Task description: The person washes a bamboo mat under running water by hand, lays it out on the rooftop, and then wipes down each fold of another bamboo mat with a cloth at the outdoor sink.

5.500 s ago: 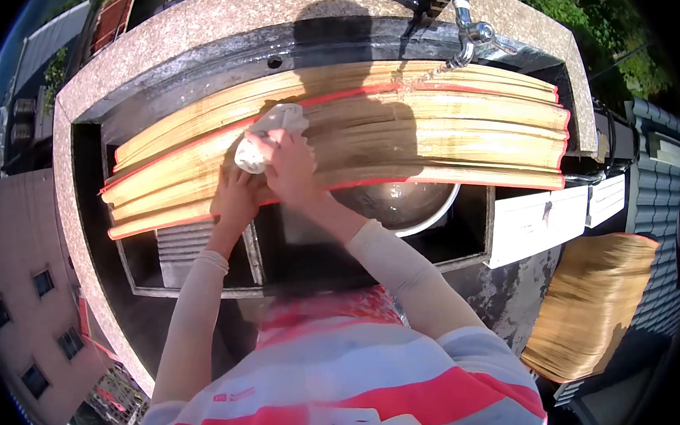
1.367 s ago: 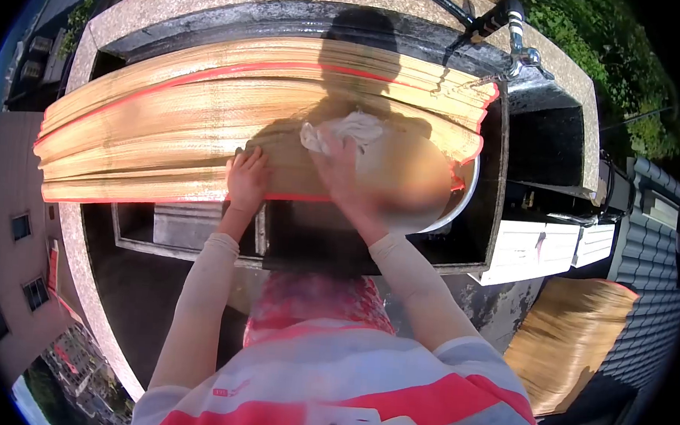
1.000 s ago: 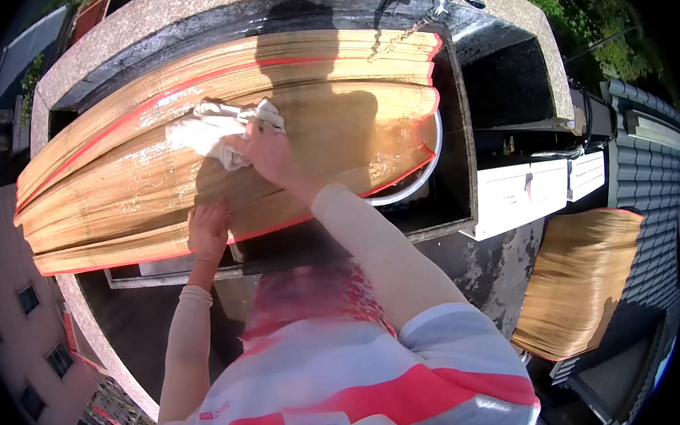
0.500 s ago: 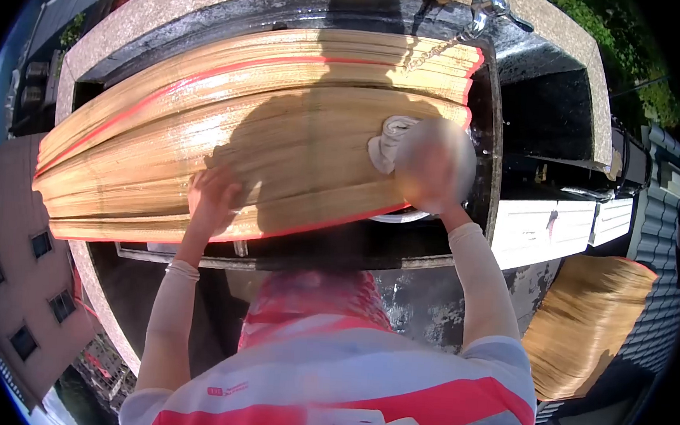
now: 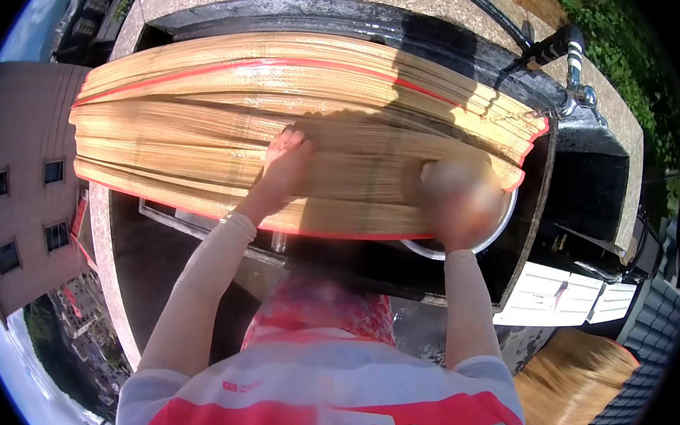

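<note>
A long woven mat [image 5: 204, 138] with red edging lies in lengthwise folds across the dark sink, its surface wet and shiny in places. My left hand [image 5: 287, 162] grips a raised fold near the mat's middle, with the fingers curled over it. Near the mat's right end is my right hand [image 5: 465, 208], mostly hidden by a round blur; its fingers and the white cloth cannot be made out. Under that end shows the rim of a metal basin [image 5: 505, 215].
A faucet [image 5: 580, 99] stands at the upper right on the speckled stone rim [image 5: 108, 245]. White boxes [image 5: 549, 295] are at the right. Another mat [image 5: 571, 382] hangs or lies at the lower right, beside grey roof tiles [image 5: 656, 325].
The view has shifted, so the sink and mat sit farther right. My left hand has moved up the mat onto a fold. The cloth, visible before by my right hand, is now hidden.
</note>
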The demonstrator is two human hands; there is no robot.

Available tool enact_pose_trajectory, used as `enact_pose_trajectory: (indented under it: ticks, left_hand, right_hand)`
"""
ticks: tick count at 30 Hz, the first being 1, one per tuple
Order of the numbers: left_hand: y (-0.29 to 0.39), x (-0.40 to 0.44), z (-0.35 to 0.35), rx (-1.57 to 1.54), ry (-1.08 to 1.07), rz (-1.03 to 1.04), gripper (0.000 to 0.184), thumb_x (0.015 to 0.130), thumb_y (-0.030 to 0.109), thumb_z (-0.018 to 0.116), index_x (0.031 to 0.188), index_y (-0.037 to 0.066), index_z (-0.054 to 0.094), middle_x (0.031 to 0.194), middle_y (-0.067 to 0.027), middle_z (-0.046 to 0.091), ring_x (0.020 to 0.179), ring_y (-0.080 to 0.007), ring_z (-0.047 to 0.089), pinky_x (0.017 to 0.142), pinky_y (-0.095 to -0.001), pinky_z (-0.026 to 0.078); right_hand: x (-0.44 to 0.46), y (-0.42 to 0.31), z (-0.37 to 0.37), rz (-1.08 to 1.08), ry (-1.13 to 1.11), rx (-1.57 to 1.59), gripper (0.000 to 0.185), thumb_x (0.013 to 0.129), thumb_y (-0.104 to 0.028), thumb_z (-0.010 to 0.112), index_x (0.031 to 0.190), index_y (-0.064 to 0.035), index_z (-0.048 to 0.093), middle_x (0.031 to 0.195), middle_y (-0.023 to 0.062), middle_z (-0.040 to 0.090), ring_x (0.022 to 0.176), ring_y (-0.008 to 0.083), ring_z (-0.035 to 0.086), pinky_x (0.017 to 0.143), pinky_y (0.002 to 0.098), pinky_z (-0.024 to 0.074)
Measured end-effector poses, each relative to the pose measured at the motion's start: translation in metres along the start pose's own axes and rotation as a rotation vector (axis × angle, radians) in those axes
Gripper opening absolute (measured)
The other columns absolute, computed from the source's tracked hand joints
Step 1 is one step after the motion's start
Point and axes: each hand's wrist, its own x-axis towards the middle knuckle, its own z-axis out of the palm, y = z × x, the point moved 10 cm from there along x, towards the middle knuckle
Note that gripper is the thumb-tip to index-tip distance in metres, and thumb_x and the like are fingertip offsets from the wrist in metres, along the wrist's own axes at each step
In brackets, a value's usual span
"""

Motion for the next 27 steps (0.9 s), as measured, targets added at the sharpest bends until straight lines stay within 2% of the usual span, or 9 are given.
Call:
enact_pose_trajectory:
  ticks: [4,6,7,10,15,18,23,26,27]
  left_hand:
    - [0.002,-0.102,0.018,-0.188,-0.062,-0.035,0.014,0.07,0.003,0.062,0.082,0.007,0.057,0.084,-0.0074,0.051,0.083,-0.0291,0.051,0.071,-0.0395,0.042]
    - [0.004,-0.115,0.006,-0.299,-0.085,-0.058,0.016,0.07,0.002,0.062,0.084,0.007,0.057,0.085,-0.0079,0.052,0.085,-0.0303,0.052,0.073,-0.0401,0.043]
    - [0.002,-0.117,-0.003,-0.353,-0.097,-0.069,0.017,0.07,0.002,0.062,0.085,0.006,0.057,0.086,-0.0082,0.053,0.086,-0.0308,0.053,0.073,-0.0404,0.044]
    - [-0.012,-0.113,-0.025,-0.434,-0.115,-0.05,0.021,0.07,0.001,0.063,0.089,0.006,0.057,0.087,-0.0095,0.053,0.088,-0.0319,0.054,0.075,-0.0414,0.045]
    - [-0.021,-0.097,-0.007,-0.346,-0.065,0.009,0.022,0.07,0.003,0.063,0.09,0.008,0.057,0.092,-0.0103,0.053,0.091,-0.0313,0.054,0.077,-0.0426,0.043]
    - [-0.02,-0.074,-0.032,-0.258,0.118,-0.034,0.024,0.067,0.001,0.061,0.09,0.007,0.056,0.105,-0.0128,0.056,0.103,-0.0337,0.051,0.083,-0.047,0.04]
    - [0.018,-0.099,0.016,-0.42,-0.096,0.198,0.022,0.066,-0.001,0.058,0.086,0.005,0.055,0.126,-0.0146,0.052,0.122,-0.0351,0.044,0.099,-0.0511,0.032]
    - [0.045,-0.138,0.034,-0.522,-0.238,0.335,0.02,0.066,0.0,0.058,0.085,0.005,0.055,0.129,-0.0153,0.051,0.125,-0.0333,0.043,0.103,-0.052,0.029]
    - [0.051,-0.146,0.036,-0.547,-0.269,0.381,0.019,0.066,0.0,0.058,0.085,0.004,0.055,0.13,-0.0156,0.051,0.125,-0.0327,0.043,0.105,-0.0526,0.028]
  right_hand:
    - [-0.033,-0.011,0.042,0.145,-0.154,0.197,0.058,0.087,-0.039,0.058,0.125,0.0024,0.045,0.128,0.0185,0.048,0.119,0.0328,0.045,0.102,0.0433,0.0336]
    - [-0.045,-0.024,0.028,0.248,-0.015,0.715,0.064,0.087,-0.039,0.061,0.131,0.0033,0.042,0.133,0.0192,0.045,0.122,0.0338,0.043,0.105,0.0432,0.0319]
    - [-0.052,-0.039,0.008,0.305,0.171,1.182,0.066,0.086,-0.039,0.062,0.132,0.0028,0.04,0.134,0.0187,0.045,0.123,0.0338,0.042,0.105,0.0431,0.0316]
    - [-0.064,-0.058,-0.028,0.411,0.505,1.848,0.063,0.085,-0.037,0.064,0.13,0.0013,0.041,0.131,0.0167,0.046,0.121,0.0321,0.042,0.102,0.0423,0.0325]
    - [-0.073,-0.031,-0.092,0.438,0.633,1.754,0.049,0.084,-0.033,0.066,0.116,-0.0006,0.049,0.112,0.0115,0.052,0.106,0.0265,0.049,0.089,0.0393,0.0394]
    - [-0.091,-0.007,-0.134,0.435,0.582,1.559,0.041,0.083,-0.031,0.068,0.108,-0.0017,0.054,0.101,0.0084,0.056,0.097,0.0231,0.054,0.081,0.0375,0.0436]
    - [-0.088,-0.047,-0.217,0.346,0.441,1.15,0.028,0.081,-0.027,0.072,0.093,-0.0036,0.062,0.082,0.0038,0.061,0.084,0.018,0.059,0.068,0.0346,0.0488]
    - [-0.058,-0.124,-0.237,-0.043,0.565,0.602,0.024,0.068,-0.016,0.077,0.078,-0.0059,0.057,0.075,0.0107,0.056,0.077,0.0307,0.057,0.073,0.0432,0.0453]
    - [-0.043,-0.157,-0.222,-0.15,0.486,0.786,0.027,0.067,-0.02,0.076,0.077,-0.007,0.055,0.079,0.0119,0.057,0.08,0.0346,0.055,0.075,0.0459,0.0419]
